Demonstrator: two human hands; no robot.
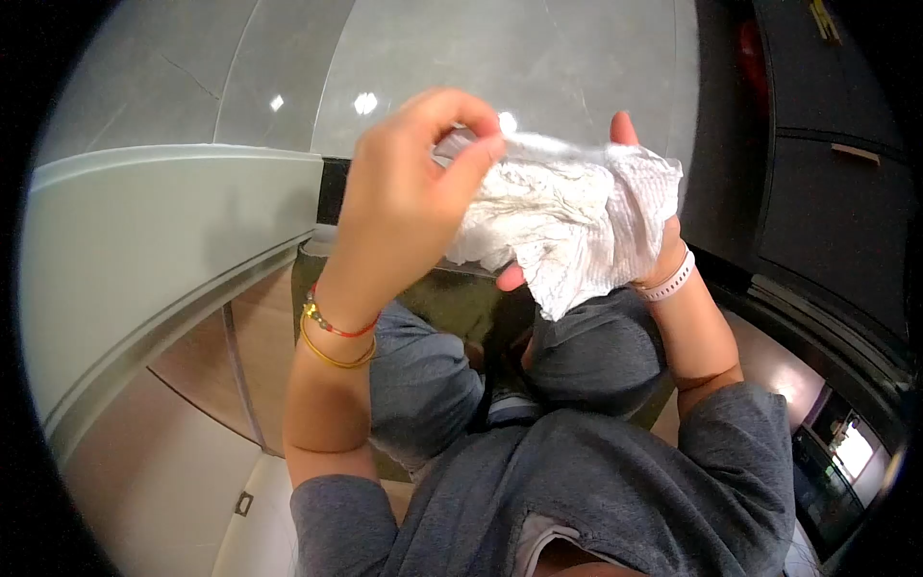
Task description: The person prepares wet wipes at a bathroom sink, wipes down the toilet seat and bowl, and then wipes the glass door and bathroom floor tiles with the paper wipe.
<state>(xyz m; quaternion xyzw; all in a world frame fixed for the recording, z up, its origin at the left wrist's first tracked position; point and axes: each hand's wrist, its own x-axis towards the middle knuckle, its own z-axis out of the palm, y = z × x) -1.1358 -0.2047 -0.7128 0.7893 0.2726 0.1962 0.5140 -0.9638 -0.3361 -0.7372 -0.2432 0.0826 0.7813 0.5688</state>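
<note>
A crumpled white cloth (567, 207) with a fine waffle-like texture, perhaps a disposable towel, is spread between my two hands. My left hand (413, 183) is closed, its thumb and fingers pinching the cloth's upper left edge. Beneath the cloth lies my right hand (670, 245), palm up, mostly covered. Its thumb sticks out past the top edge and a fingertip shows at the lower left, so the fingers look stretched out, with the cloth draped over them.
Below the hands are my knees in grey trousers (423, 370) over a dark green mat (442, 298). A pale door or panel (163, 231) stands at left, dark drawers (836, 202) at right. Grey glossy tiles (461, 67) cover the floor ahead.
</note>
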